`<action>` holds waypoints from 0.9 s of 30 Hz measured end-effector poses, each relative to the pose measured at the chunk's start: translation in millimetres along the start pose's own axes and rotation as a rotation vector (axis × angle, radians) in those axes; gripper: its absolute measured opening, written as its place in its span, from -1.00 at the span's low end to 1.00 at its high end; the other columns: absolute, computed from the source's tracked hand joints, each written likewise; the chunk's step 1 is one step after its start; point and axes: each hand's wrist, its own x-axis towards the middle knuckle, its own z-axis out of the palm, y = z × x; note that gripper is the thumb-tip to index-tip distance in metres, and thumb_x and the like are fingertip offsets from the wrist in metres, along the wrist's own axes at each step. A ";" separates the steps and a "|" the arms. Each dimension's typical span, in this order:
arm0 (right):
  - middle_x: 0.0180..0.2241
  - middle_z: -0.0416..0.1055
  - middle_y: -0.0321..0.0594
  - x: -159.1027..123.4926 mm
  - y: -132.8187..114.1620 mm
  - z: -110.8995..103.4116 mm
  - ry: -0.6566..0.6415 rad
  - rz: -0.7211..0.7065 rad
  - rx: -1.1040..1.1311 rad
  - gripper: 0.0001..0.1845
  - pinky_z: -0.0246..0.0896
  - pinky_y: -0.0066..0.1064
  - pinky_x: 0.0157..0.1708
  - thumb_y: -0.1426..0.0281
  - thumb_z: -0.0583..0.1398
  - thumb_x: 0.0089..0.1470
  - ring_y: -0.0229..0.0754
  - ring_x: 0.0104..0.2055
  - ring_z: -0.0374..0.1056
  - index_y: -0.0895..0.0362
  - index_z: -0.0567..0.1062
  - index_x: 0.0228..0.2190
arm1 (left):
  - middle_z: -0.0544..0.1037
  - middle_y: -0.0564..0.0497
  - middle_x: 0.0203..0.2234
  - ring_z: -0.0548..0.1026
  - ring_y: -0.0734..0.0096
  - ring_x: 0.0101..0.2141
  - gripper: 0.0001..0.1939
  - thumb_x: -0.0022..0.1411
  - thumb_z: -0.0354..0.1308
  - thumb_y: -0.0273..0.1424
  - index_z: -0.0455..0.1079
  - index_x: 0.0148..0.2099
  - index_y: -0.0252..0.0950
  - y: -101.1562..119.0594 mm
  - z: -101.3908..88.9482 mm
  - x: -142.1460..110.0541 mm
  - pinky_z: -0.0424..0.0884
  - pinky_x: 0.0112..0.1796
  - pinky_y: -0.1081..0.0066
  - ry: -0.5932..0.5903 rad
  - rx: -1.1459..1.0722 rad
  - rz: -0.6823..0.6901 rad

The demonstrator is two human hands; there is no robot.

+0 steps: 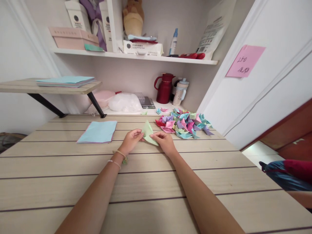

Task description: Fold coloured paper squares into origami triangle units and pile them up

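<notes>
A light green piece of folded paper (148,132) is held up just above the slatted table, between both hands. My left hand (133,139) pinches its left edge between thumb and fingers. On the other side, my right hand (164,140) grips the lower right part, thumb on top. Fingers cover some of the paper's edges, so its full shape is partly hidden. Right behind my right hand lies a heap of folded paper boats (185,125) in pink, purple, teal and green. A stack of light blue paper squares (97,132) rests to the left of my hands.
A small raised shelf (14,86) on black legs carries more blue paper (65,81). At the back stand a dark red jug (165,89), a pale tumbler (180,92) and a white plastic bag (125,103). Part of another person (290,172) shows at the right edge.
</notes>
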 end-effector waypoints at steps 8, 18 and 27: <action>-0.68 0.29 -0.36 0.1 0.2 -1.5 -0.097 0.046 0.128 -0.66 0.04 -0.47 -0.59 0.14 0.28 -0.25 -0.34 -0.63 0.13 0.14 0.38 -0.69 | 0.52 0.04 -0.51 0.43 0.44 -0.43 -0.79 -0.03 0.22 -0.29 0.43 -0.35 -0.32 1.3 -1.2 -1.0 0.33 -0.31 0.45 -0.065 -0.015 0.006; -0.60 0.34 -0.35 1.8 3.5 0.4 -0.157 0.086 0.181 -0.63 0.08 -0.48 -0.56 0.19 0.27 -0.24 -0.30 -0.59 0.20 0.11 0.45 -0.35 | 0.50 0.06 -0.56 0.42 0.46 -0.49 -0.82 -0.01 0.21 -0.31 0.43 -0.36 -0.32 4.2 -0.2 -2.2 0.34 -0.33 0.45 -0.075 -0.023 0.011; -0.55 0.35 -0.30 -0.7 3.1 1.4 -0.057 -0.089 -0.086 -0.74 0.11 -0.46 -0.54 0.22 0.13 -0.08 -0.23 -0.50 0.23 0.14 0.49 -0.46 | 0.52 0.00 -0.49 0.44 0.43 -0.47 -0.66 0.03 0.15 -0.19 0.43 -0.24 -0.34 0.4 0.5 0.3 0.36 -0.39 0.45 -0.030 -0.044 -0.045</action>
